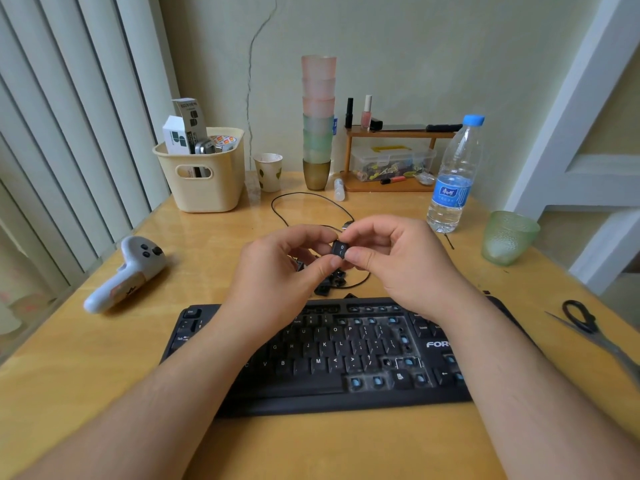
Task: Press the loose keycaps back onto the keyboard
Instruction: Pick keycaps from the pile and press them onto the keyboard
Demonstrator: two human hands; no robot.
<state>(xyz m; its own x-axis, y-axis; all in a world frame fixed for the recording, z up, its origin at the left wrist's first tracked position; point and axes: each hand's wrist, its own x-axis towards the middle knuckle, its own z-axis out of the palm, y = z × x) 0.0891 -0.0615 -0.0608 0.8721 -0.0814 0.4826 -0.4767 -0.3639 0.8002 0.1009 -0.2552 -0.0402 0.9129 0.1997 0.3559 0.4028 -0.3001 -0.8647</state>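
Both hands, left and right, pinch one black keycap (each grip closed on it) above the keyboard; loose keycaps lie on the counter.

The keyboard is matt black plastic, seemingly dusty; the desk is glossy yellow wood; the water bottle clear plastic; the green tumbler textured and translucent.

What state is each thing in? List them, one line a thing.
keycap: pinched between both hands, above the table
left hand: pinches the keycap
right hand: pinches the keycap
keyboard: flat on the table, several keys missing, blue stems bare
loose keycaps: piled behind the keyboard
water bottle: upright, capped, partly full
cup stack: upright
scissors: flat, closed
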